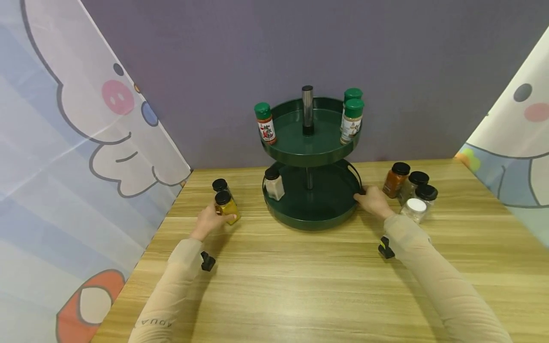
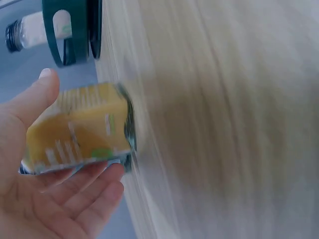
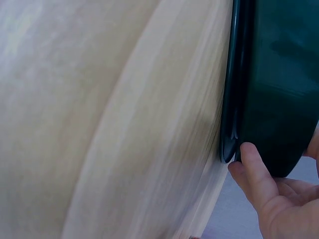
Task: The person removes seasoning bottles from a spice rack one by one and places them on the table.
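In the head view my left hand [image 1: 208, 221] is at a yellow spice jar [image 1: 228, 209] with a black lid. The left wrist view puts its thumb and loosely extended fingers [image 2: 102, 201] on opposite sides of the jar [image 2: 79, 124]. Another black-lidded jar [image 1: 219, 185] stands right behind. My right hand [image 1: 374, 202] holds the lower tier's side on a dark green two-tier rack [image 1: 310, 219]; in the right wrist view its fingers [image 3: 256, 172] lie against the green wall [image 3: 284, 99] near the base. A white-filled jar [image 1: 274, 186] sits on the lower tier's left.
The upper tier carries a red-labelled, green-capped bottle [image 1: 266, 125] on the left and two more green-capped bottles [image 1: 351, 124] on the right. Beside my right hand are a red-brown jar [image 1: 394, 181], two black-lidded jars [image 1: 418, 183] and a white-topped jar [image 1: 414, 209]. A grey wall [image 1: 214, 71] rises behind.
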`<move>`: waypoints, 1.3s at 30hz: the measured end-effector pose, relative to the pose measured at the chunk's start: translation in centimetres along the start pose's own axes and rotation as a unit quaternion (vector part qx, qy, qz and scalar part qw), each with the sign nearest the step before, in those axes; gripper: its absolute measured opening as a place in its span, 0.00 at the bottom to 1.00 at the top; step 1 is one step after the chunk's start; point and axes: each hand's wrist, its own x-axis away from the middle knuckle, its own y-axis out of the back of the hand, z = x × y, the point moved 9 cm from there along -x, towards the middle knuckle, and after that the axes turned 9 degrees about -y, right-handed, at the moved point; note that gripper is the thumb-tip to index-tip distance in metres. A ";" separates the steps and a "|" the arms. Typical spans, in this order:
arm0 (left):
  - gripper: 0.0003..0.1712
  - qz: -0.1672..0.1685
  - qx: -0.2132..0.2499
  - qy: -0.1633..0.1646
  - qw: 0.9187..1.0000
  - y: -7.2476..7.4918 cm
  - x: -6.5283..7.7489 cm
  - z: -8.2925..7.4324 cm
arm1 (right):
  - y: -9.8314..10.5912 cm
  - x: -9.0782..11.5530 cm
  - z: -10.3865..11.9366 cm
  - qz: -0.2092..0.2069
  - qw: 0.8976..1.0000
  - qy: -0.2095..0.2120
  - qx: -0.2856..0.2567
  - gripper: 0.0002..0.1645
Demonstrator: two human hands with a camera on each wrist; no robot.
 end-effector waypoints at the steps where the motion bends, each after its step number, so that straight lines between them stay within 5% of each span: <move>1: 0.45 0.011 0.011 0.006 1.000 -0.1 0.1 0.3 | 0.0 0.0 -0.1 0.002 1.000 -0.001 -0.002 0.34; 7: 0.53 -0.024 0.024 0.017 0.999 2.5 0.3 -0.2 | 0.2 -0.1 -0.1 0.001 1.000 -0.001 -0.001 0.34; 13: 0.49 -0.127 -0.003 -0.041 0.991 6.4 0.3 -5.1 | 0.3 -0.1 -0.1 -0.003 1.000 -0.002 -0.001 0.33; 17: 0.44 -0.161 -0.010 -0.096 0.982 7.0 0.2 -8.9 | 0.4 0.0 -0.1 -0.007 1.000 0.002 -0.001 0.32; 23: 0.41 -0.113 0.012 -0.126 0.985 4.0 -1.6 -12.1 | 0.3 0.1 0.0 -0.001 1.000 0.005 -0.002 0.32; 29: 0.39 -0.067 0.052 -0.097 0.992 -0.3 -4.0 -11.7 | 0.1 0.2 0.2 -0.002 1.000 0.010 0.004 0.30; 33: 0.40 -0.053 0.033 -0.094 0.994 -2.9 -5.2 -11.6 | 0.1 0.2 0.3 -0.003 1.000 0.012 0.010 0.29; 39: 0.44 -0.057 0.025 -0.105 0.993 -5.0 -6.4 -12.1 | 0.0 0.4 0.5 0.009 1.000 0.008 0.012 0.29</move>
